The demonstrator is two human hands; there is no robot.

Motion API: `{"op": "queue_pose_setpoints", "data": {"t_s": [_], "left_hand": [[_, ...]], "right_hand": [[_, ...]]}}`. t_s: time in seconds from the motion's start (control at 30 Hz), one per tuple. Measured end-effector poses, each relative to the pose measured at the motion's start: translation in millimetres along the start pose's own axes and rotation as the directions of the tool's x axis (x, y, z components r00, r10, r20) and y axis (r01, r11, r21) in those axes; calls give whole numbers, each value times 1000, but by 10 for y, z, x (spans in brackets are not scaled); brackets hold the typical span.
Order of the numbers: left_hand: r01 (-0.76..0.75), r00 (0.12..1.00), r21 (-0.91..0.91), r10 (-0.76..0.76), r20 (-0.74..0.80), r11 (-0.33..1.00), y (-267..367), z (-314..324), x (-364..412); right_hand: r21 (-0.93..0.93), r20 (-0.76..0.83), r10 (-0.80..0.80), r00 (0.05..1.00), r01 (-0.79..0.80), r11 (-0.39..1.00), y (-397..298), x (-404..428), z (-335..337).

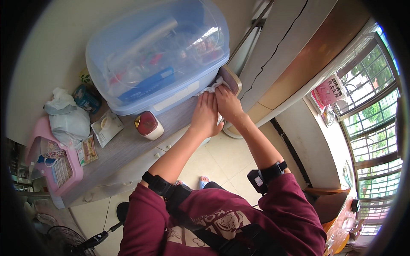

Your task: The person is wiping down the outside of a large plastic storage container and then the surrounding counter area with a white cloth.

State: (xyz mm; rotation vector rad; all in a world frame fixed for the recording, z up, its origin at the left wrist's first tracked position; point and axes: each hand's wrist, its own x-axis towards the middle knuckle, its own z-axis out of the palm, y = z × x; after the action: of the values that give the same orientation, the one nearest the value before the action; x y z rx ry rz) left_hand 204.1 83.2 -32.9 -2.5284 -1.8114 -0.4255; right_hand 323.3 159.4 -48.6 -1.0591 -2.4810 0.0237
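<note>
My left hand [207, 113] and my right hand [226, 103] are side by side at the right end of a grey wood-grain cabinet top [179, 116]. The fingers of both hands are on a crumpled white cloth [217, 84], and my fingertips partly hide it. The cloth lies against the front corner of a blue storage box [192, 87] with a clear domed lid [144, 48]. Inside the box are clear and coloured items, blurred by the lid. A cream container with a dark red lid [148, 123] stands in front of the box.
On the left are a tied plastic bag [69, 123], a dark teal can [87, 98], a white packet [107, 128] and a pink bin [77, 179]. A raised end board [235, 80] edges the cabinet top. A black fan [67, 238] stands at lower left; barred windows [371, 105] are at right.
</note>
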Motion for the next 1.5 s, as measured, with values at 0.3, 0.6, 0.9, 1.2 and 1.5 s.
{"op": "queue_pose_setpoints", "data": {"t_s": [0.3, 0.6, 0.9, 1.2, 1.5], "left_hand": [[-81, 990, -47, 74, -119, 996, 66, 63, -394], [18, 989, -113, -34, -143, 993, -10, 61, 52], [86, 978, -20, -88, -191, 996, -137, 182, -283], [150, 981, 65, -140, -138, 987, -221, 36, -879], [183, 978, 124, -168, -123, 975, -233, 10, -1275]], "right_hand": [[-39, -44, 69, 997, -71, 997, -210, -299, -124], [159, -15, 103, 995, -100, 982, 24, 214, -16], [3, -234, -17, 972, 18, 1000, -295, 122, 144], [18, -178, -20, 984, 24, 1000, -929, 14, 228], [311, -160, -201, 966, 242, 919, -1225, -71, 195]]}}
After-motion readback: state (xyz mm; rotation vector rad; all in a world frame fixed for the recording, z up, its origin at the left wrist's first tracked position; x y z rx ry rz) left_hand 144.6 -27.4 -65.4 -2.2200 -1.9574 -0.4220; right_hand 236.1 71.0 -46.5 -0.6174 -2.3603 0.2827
